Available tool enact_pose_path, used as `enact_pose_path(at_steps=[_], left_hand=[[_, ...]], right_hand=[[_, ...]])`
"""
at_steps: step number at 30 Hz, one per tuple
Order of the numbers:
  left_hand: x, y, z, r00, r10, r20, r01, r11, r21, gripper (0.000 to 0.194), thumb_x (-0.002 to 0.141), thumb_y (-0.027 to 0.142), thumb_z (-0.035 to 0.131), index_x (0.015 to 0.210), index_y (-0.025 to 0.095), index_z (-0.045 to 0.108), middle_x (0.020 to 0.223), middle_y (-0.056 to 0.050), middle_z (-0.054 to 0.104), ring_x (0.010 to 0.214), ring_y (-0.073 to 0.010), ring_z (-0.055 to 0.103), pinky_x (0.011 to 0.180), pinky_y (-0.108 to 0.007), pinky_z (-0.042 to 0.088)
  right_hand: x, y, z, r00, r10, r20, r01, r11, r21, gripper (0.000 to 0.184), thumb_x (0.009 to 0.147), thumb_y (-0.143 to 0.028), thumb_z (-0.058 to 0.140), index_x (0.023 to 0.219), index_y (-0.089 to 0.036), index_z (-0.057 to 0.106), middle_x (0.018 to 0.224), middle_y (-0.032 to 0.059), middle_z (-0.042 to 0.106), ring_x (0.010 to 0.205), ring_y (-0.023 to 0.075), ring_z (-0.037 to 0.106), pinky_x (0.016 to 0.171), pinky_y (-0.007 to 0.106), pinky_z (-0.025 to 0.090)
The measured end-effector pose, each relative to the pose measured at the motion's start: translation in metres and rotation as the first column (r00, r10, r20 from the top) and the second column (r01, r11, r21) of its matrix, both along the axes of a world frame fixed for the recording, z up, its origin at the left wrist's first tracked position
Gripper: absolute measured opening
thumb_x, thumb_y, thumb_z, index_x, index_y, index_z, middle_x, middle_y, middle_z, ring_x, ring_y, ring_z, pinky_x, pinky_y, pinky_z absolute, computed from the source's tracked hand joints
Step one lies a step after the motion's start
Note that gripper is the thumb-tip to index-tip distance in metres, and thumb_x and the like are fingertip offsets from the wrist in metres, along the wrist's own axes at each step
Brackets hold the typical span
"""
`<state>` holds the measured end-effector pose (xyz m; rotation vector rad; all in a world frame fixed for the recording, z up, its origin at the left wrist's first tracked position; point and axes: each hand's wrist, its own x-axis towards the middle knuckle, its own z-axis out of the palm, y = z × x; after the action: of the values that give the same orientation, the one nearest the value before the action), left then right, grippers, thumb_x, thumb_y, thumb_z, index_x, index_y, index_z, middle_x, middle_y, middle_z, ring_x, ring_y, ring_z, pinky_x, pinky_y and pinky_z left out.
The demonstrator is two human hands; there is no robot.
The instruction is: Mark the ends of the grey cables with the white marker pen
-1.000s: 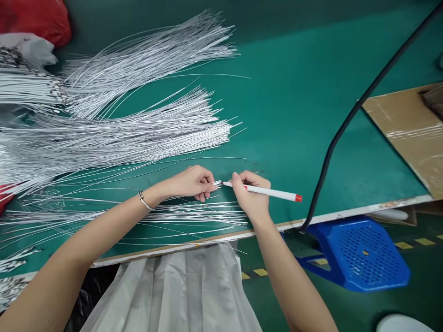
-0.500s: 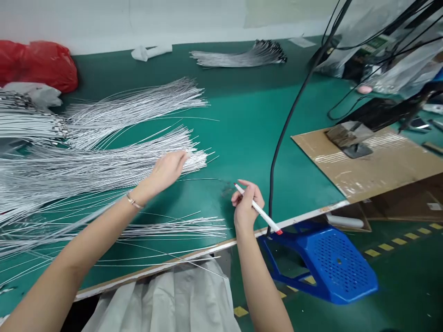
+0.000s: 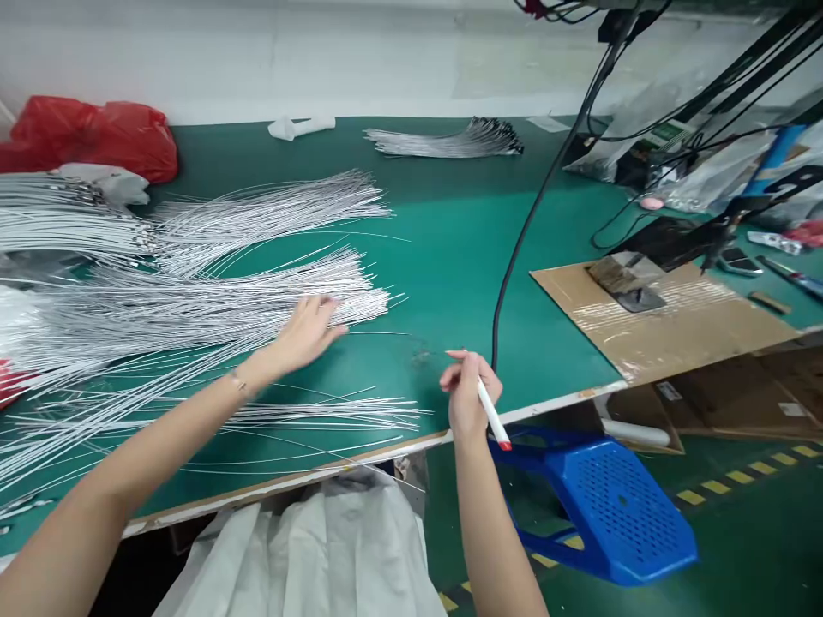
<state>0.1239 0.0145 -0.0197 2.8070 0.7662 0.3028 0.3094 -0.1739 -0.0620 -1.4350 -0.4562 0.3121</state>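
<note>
My left hand point(image 3: 307, 332) lies over the near side of a thick bundle of thin grey-white wires point(image 3: 212, 300), close to their right ends. Its fingers are stretched out and the thumb stands apart. In my right hand point(image 3: 471, 390), above the table's front edge, is a white marker pen point(image 3: 494, 417) with a red end pointing down toward me. The pen's upper end is mostly hidden by the fingers. Nearer to me, a thinner spread of loose wires point(image 3: 334, 415) lies beside the front edge.
Behind lie another wire bundle point(image 3: 276, 206) and a smaller one with dark ends point(image 3: 450, 139). A red plastic bag point(image 3: 96, 137) sits at the back left. A black cable point(image 3: 520, 248) hangs down right of centre. Cardboard point(image 3: 694, 317) covers the right side; a blue stool point(image 3: 627, 506) stands below.
My left hand has gone from closed fingers at the wire ends to spread fingers slightly farther back along the bundle. My right hand keeps the marker pen, now tilted more steeply. The view has shifted.
</note>
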Motion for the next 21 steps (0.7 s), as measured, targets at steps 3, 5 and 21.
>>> enact_pose_path(at_steps=[3, 5, 21], left_hand=[[-0.044, -0.048, 0.006, 0.937, -0.321, -0.135, 0.278, 0.923, -0.264, 0.081, 0.080, 0.065, 0.048, 0.140, 0.014, 0.027, 0.137, -0.017, 0.035, 0.123, -0.0296, 0.034, 0.100, -0.041, 0.033], [-0.065, -0.072, 0.001, 0.902, -0.388, -0.190, 0.319, 0.894, -0.314, 0.099, 0.071, 0.072, 0.053, 0.143, 0.015, 0.018, 0.141, -0.020, 0.029, 0.128, -0.0342, 0.028, 0.101, -0.045, 0.030], [-0.063, -0.091, -0.017, 0.903, -0.385, -0.192, 0.354, 0.918, -0.176, 0.104, 0.067, 0.077, 0.050, 0.141, 0.010, 0.021, 0.136, -0.021, 0.037, 0.122, -0.0349, 0.035, 0.098, -0.043, 0.031]], right_hand=[[-0.001, -0.021, 0.002, 1.000, -0.018, 0.022, 0.019, 0.999, -0.047, 0.039, 0.084, -0.050, 0.048, 0.077, -0.015, 0.064, 0.040, -0.0051, 0.051, 0.033, 0.0092, 0.042, 0.037, 0.021, 0.033], [-0.005, -0.031, 0.001, 0.997, -0.024, 0.077, 0.028, 0.998, -0.055, 0.034, 0.083, -0.046, 0.050, 0.077, -0.016, 0.065, 0.043, -0.0032, 0.056, 0.040, 0.0120, 0.052, 0.049, 0.026, 0.044], [-0.048, -0.009, -0.020, 0.968, 0.252, -0.011, -0.253, 0.967, -0.016, 0.023, 0.086, -0.038, 0.052, 0.090, -0.019, 0.064, 0.091, 0.0087, 0.073, 0.092, 0.0238, 0.068, 0.091, 0.043, 0.046]])
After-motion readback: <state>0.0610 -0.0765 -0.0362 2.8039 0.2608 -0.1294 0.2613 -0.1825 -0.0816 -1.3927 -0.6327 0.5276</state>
